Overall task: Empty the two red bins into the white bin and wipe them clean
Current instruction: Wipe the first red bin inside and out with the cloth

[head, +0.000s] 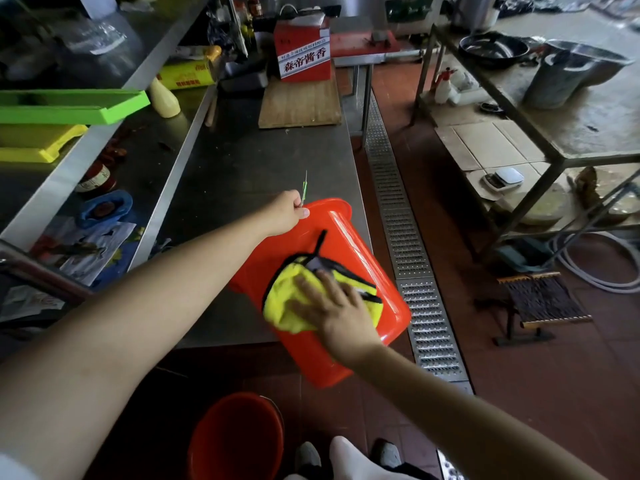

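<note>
Red bin [360,244] lies tipped over the near corner of the steel table [242,161], its smooth outer side facing me, far rim resting on the tabletop, near end hanging past the edge over the floor. My left hand [285,211] grips the bin's far rim, fingers curled round it, thumb on top; a thin green-and-white strand sticks up from that grip, and I cannot tell what it is. My right hand [332,306] lies flat on a yellow cloth [287,303] with black edging, fingers spread, pressing it against the bin's side.

Second red bin [235,438], round, stands on the tile floor below the table edge, just left of my shoes. White bin: I cannot pick it out with certainty.

Further up the table: a wooden board [299,103], and on its far end a red box [302,46] with a white label reading 森帝酱香; the smaller line above it is too fine to read. Left of that, a yellow roll [187,72] with red print I cannot make out, and a pale squeeze bottle [164,98]. On the left shelf, a green tray [69,105] sits over a yellow tray [38,143].

To the right a metal floor drain [405,237] runs alongside the table. Beyond it, a metal rack [540,140] with pots on top and a small scale [504,178] below.
</note>
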Tool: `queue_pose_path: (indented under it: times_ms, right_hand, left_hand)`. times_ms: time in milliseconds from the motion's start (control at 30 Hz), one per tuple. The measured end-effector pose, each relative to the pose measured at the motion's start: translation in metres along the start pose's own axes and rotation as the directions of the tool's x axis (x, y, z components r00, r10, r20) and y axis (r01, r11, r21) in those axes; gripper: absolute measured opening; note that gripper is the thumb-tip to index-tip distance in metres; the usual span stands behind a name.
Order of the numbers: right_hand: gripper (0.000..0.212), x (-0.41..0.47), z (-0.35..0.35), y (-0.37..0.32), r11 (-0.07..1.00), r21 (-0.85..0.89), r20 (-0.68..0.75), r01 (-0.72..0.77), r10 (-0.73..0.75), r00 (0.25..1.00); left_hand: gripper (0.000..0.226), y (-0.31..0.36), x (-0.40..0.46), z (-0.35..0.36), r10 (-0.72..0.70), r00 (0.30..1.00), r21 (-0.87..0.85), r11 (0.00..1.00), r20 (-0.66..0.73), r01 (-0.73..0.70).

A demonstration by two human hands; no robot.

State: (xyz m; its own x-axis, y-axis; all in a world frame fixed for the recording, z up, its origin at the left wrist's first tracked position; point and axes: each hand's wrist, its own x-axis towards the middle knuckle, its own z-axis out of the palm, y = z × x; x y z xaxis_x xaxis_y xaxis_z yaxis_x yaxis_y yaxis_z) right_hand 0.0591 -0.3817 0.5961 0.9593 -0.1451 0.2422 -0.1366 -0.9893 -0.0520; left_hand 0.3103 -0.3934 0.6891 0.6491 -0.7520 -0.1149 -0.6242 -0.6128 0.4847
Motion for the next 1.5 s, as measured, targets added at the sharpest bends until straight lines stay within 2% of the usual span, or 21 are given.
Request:
queue_pose_path:
  times_ms: [67,100,167,200,233,267,333,433,533,600,667,767,867,967,1100,1167,1233,1300,1367,1433,1500]
  right_hand:
    - [0.065,0.003,-0.008,0.039,0.963,0.137,0.036,-0.233,0.23,0.972]
    - [0.063,0.004,-0.01,0.059,0.905,0.221,0.084,-0.365,0.355,0.931]
    - [0.055,0.005,-0.012,0.092,0.705,0.429,0.203,-0.566,0.535,0.82]
    - [0.053,0.006,-0.011,0.103,0.609,0.507,0.241,-0.61,0.58,0.778]
    - [0.052,0.006,-0.011,0.106,0.563,0.535,0.263,-0.63,0.598,0.758]
    - [0.053,0.007,-0.012,0.103,0.583,0.506,0.268,-0.635,0.594,0.759]
    - [0.059,0.005,-0.013,0.079,0.759,0.323,0.22,-0.566,0.521,0.825]
    - [0.064,-0.01,-0.008,0.017,0.967,0.054,0.023,-0.251,0.25,0.968]
    - [0.056,-0.035,0.008,-0.026,0.981,-0.166,0.049,0.102,-0.095,0.994]
    - [0.055,-0.042,0.009,-0.024,0.967,-0.195,0.062,0.165,-0.156,0.986]
    - [0.057,-0.039,0.001,-0.006,0.995,-0.076,-0.009,0.057,-0.057,0.998]
    - [0.065,-0.035,-0.01,0.035,0.958,0.174,0.001,-0.228,0.231,0.973]
    - [0.058,-0.034,-0.009,0.065,0.821,0.343,0.069,-0.456,0.462,0.884]
    - [0.051,-0.032,0.0,0.085,0.701,0.455,0.118,-0.548,0.563,0.818]
    - [0.052,-0.035,-0.001,0.108,0.419,0.62,0.246,-0.663,0.698,0.672]
    - [0.051,-0.04,-0.002,0.097,0.489,0.555,0.22,-0.673,0.694,0.686]
    - [0.054,-0.047,-0.004,0.071,0.673,0.402,0.109,-0.621,0.639,0.762]
    - [0.063,-0.06,0.001,0.039,0.849,0.23,-0.041,-0.475,0.497,0.867]
    - [0.069,-0.077,0.014,0.015,0.968,0.078,-0.115,-0.237,0.245,0.963]
    - [0.077,-0.095,0.024,0.014,0.998,-0.017,-0.114,-0.057,0.055,0.992]
    - [0.085,-0.109,0.026,0.025,0.998,-0.031,-0.116,-0.052,0.048,0.992]
  left_hand:
    - [0.027,-0.001,0.0,0.001,0.0,1.0,0.017,1.0,-0.014,0.0]
    - [0.027,-0.001,0.001,0.001,-0.001,1.0,0.026,1.0,-0.015,0.002]
    - [0.025,-0.003,0.0,0.002,-0.011,1.0,0.026,1.0,-0.008,0.011]
    - [0.024,-0.003,0.0,0.003,-0.019,1.0,0.018,1.0,-0.006,0.019]
    - [0.023,-0.002,0.0,0.005,-0.027,1.0,0.013,1.0,-0.009,0.027]
    - [0.023,-0.001,0.0,0.007,-0.034,0.999,0.01,0.999,-0.018,0.034]
    - [0.024,0.003,0.001,0.009,-0.04,0.998,0.015,0.999,-0.041,0.041]
    - [0.025,0.007,0.002,0.008,-0.04,0.998,0.022,0.999,-0.043,0.041]
    - [0.023,0.007,0.001,0.009,-0.035,0.999,0.021,0.999,-0.03,0.036]
    - [0.023,0.005,0.0,0.011,-0.03,0.999,0.0,1.0,-0.033,0.031]
    - [0.023,0.004,0.0,0.011,-0.031,0.999,-0.031,0.999,-0.039,0.03]
    - [0.025,0.003,-0.002,0.009,-0.036,0.998,-0.065,0.997,-0.042,0.033]
    - [0.024,0.006,-0.004,0.011,-0.029,0.998,-0.072,0.997,-0.056,0.025]
    - [0.023,0.01,-0.003,0.013,-0.042,0.997,-0.078,0.996,-0.06,0.037]
    - [0.024,0.011,-0.005,0.015,-0.055,0.996,-0.078,0.996,-0.073,0.049]
    - [0.023,0.012,-0.004,0.018,-0.066,0.994,-0.083,0.995,-0.089,0.058]
    - [0.024,0.014,-0.002,0.019,-0.083,0.992,-0.085,0.994,-0.093,0.075]
    - [0.027,0.018,0.002,0.019,-0.087,0.992,-0.068,0.994,-0.093,0.081]
    - [0.027,0.023,0.005,0.02,-0.092,0.992,-0.061,0.994,-0.092,0.086]
    - [0.028,0.026,0.008,0.02,-0.103,0.992,-0.083,0.992,-0.075,0.097]
    - [0.029,0.027,0.009,0.019,-0.113,0.992,-0.109,0.988,-0.059,0.107]
